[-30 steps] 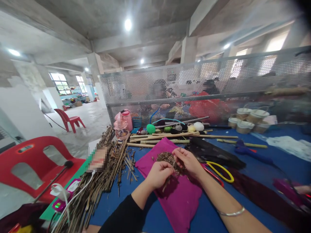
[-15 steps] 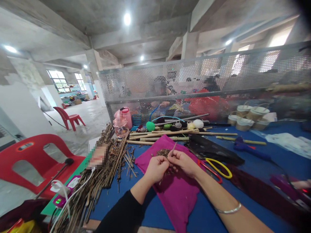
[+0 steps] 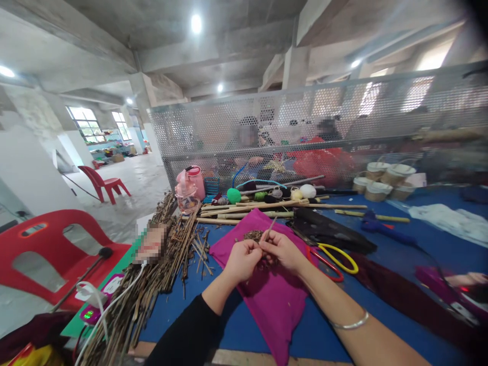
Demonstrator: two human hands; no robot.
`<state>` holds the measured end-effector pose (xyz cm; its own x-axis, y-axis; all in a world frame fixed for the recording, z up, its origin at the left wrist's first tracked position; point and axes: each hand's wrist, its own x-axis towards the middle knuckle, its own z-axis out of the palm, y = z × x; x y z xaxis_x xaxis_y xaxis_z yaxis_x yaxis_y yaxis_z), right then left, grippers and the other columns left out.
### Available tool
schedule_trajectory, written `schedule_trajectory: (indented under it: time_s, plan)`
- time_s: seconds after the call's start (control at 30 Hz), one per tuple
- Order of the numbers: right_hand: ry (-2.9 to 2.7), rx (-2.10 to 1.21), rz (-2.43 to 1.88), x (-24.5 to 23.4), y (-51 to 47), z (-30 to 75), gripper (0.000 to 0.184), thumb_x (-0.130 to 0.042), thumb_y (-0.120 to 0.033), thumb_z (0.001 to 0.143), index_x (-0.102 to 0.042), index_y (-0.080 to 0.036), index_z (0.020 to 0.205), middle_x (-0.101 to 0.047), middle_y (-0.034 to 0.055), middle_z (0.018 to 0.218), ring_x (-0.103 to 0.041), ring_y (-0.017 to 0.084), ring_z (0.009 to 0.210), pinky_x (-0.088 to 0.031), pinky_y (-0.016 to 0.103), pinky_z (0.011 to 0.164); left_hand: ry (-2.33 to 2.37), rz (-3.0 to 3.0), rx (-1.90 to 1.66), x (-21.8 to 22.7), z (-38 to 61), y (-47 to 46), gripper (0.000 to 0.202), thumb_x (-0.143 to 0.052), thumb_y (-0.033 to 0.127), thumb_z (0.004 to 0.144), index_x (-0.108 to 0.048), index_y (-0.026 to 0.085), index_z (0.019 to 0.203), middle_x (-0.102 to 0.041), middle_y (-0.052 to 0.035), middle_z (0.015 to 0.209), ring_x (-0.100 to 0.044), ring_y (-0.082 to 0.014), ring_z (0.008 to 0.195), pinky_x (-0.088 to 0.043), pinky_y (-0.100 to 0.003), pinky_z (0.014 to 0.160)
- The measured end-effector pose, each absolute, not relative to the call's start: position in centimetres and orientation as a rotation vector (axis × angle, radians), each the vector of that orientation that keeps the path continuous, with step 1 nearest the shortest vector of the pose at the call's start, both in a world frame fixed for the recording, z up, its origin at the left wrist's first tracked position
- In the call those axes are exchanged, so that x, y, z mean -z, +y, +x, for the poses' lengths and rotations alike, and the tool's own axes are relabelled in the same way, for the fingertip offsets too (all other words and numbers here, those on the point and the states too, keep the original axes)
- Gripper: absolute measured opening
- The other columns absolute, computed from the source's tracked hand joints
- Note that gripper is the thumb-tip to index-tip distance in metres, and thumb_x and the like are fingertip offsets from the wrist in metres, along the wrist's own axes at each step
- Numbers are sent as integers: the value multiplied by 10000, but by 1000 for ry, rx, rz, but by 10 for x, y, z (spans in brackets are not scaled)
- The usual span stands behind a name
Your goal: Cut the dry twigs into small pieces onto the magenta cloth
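My right hand [image 3: 281, 250] pinches a thin brown twig [image 3: 272, 223] whose tip points up past the fingers. My left hand [image 3: 243, 260] is closed with fingertips touching those of the right; what lies between them is too small to make out. Both hands are over a magenta cloth [image 3: 272, 310] spread on the blue table. Partly hidden behind the fingers, a small heap of brown bits [image 3: 251, 235] lies on the cloth. Scissors [image 3: 356, 265] with one yellow and one red handle rest beside my right wrist.
Many dry stalks [image 3: 152, 282] cover the table's left side, with a white cable over them. Bamboo sticks [image 3: 221, 221], yarn balls [image 3: 234, 195] and a pink jug [image 3: 195, 180] line the back. A blue glue gun [image 3: 385, 230] lies right. Another person's hand [image 3: 467, 279] shows far right.
The whole view has shifted slightly. My hands stay together over the cloth, and the twig in my right hand has tilted a little.
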<state>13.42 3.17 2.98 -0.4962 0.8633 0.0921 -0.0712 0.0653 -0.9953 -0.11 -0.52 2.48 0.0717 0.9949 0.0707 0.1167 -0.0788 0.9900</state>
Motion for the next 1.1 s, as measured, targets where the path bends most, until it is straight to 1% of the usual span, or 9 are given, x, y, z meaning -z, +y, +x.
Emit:
schedule_trajectory:
  time_s: [0.17, 0.27, 0.33, 0.4, 0.57, 0.73, 0.87, 0.97, 1.1]
  plan:
    - [-1696, -1270, -833, -31, 31, 132, 265, -615, -424, 707, -513, -180, 691, -477, -72, 460, -425, 75, 386, -347, 203, 400, 1264, 1362, -1190, -28, 0, -5, 122, -459, 193, 673, -481, 150, 561, -447, 55, 427, -369, -47, 379, -288, -159, 384]
    - [-1781, -973, -790, -33, 29, 132, 232, -537, -381, 789, -587, -169, 712, -606, -2, 619, -560, 127, 565, -447, 244, 552, 1224, 1268, -1255, -30, -2, -3, 129, -493, 234, 692, -495, 152, 592, -444, 64, 405, -368, -48, 346, -284, -163, 367]
    - [-1838, -744, -751, -34, 26, 132, 243, -480, -344, 837, -643, -171, 791, -667, 43, 792, -608, 163, 750, -468, 277, 710, 1150, 1169, -1295, -30, -4, -1, 171, -518, 311, 713, -508, 153, 648, -447, 71, 395, -356, -50, 305, -272, -169, 342]
    - [-1918, -561, -725, -34, 24, 131, 251, -453, -315, 859, -654, -185, 934, -676, 60, 902, -607, 169, 830, -458, 291, 782, 1042, 1095, -1320, -29, -7, 2, 259, -539, 409, 719, -519, 150, 714, -466, 70, 407, -350, -51, 278, -264, -176, 320]
    - [-2126, -326, -771, -31, 21, 126, 346, -430, -329, 875, -565, -190, 1161, -670, 80, 914, -603, 173, 795, -465, 295, 744, 928, 990, -1400, -22, -12, 9, 376, -603, 492, 677, -523, 141, 784, -492, 65, 446, -406, -53, 308, -309, -169, 335]
    - [-1907, -486, -812, -29, 21, 123, 303, -428, -348, 869, -648, -187, 1002, -674, 77, 971, -616, 180, 870, -462, 296, 806, 998, 1091, -1419, -20, -11, 10, 348, -595, 469, 699, -529, 137, 778, -511, 55, 471, -425, -56, 326, -327, -173, 346]
    - [-1637, -853, -914, -30, 24, 122, 428, -409, -463, 844, -632, -163, 637, -649, 50, 624, -592, 152, 562, -473, 260, 554, 1016, 1221, -1356, -23, -11, 6, 323, -572, 450, 724, -554, 129, 759, -541, 35, 492, -433, -58, 342, -333, -182, 369]
    - [-1423, -1127, -918, -30, 27, 121, 431, -424, -531, 802, -592, -164, 651, -551, -6, 475, -473, 106, 388, -395, 231, 408, 938, 1297, -1224, -27, -13, 2, 307, -569, 432, 731, -565, 125, 733, -533, 34, 472, -426, -55, 342, -318, -178, 376]
    - [-1331, -1248, -878, -29, 28, 120, 397, -454, -557, 760, -556, -181, 683, -499, -33, 446, -412, 91, 353, -347, 218, 368, 872, 1277, -1130, -30, -15, 0, 299, -580, 424, 719, -566, 125, 729, -517, 39, 447, -412, -57, 332, -305, -175, 363]
